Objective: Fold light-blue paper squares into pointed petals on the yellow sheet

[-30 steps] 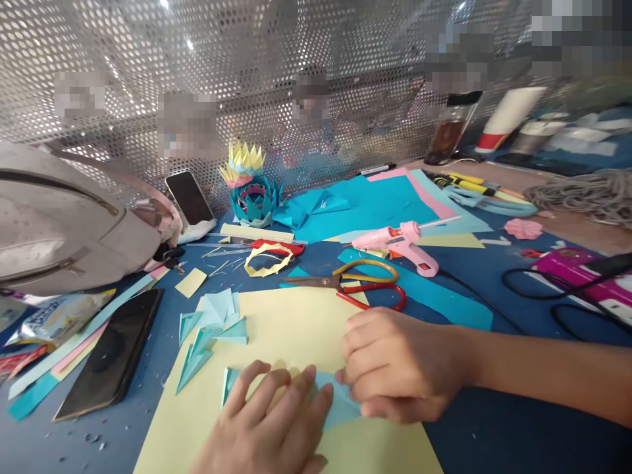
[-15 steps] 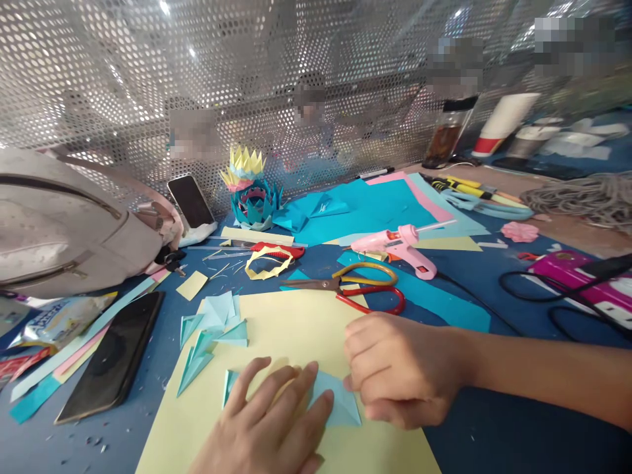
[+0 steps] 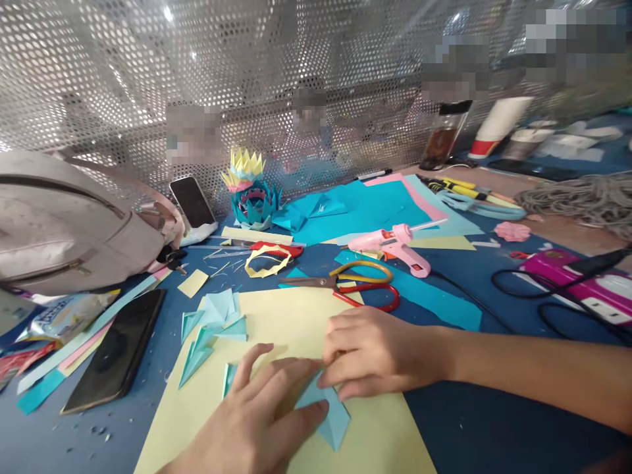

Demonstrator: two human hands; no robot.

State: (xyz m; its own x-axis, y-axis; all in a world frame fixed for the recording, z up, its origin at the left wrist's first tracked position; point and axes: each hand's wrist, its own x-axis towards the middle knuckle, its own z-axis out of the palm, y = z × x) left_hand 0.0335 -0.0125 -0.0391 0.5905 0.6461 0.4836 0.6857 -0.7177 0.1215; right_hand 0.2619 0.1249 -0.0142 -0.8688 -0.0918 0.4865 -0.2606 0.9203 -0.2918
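Observation:
A folded piece of light blue paper (image 3: 328, 418) lies on the large pale yellow sheet (image 3: 276, 316) in front of me. My left hand (image 3: 257, 408) rests over its left part, fingers apart, the thumb and a fingertip pressing on it. My right hand (image 3: 370, 355) is closed, its fingertips pinching the paper's upper right edge. Several folded light blue paper pieces (image 3: 217, 319) sit at the sheet's upper left. Another small folded piece (image 3: 229, 378) is partly hidden behind my left hand.
Beyond the sheet lie scissors (image 3: 345, 283), a pink glue gun (image 3: 395, 245), a yellow paper ring (image 3: 266, 262) and a red cutter (image 3: 284, 249). A phone (image 3: 118, 352) and backpack (image 3: 74, 224) are left. A purple power strip (image 3: 567, 276) with cables is right. A paper crown model (image 3: 251, 197) stands behind.
The light blue paper has turned, with one corner now pointing toward me. My right hand has moved left, close against my left hand, and its fingertips have come onto the paper's edge.

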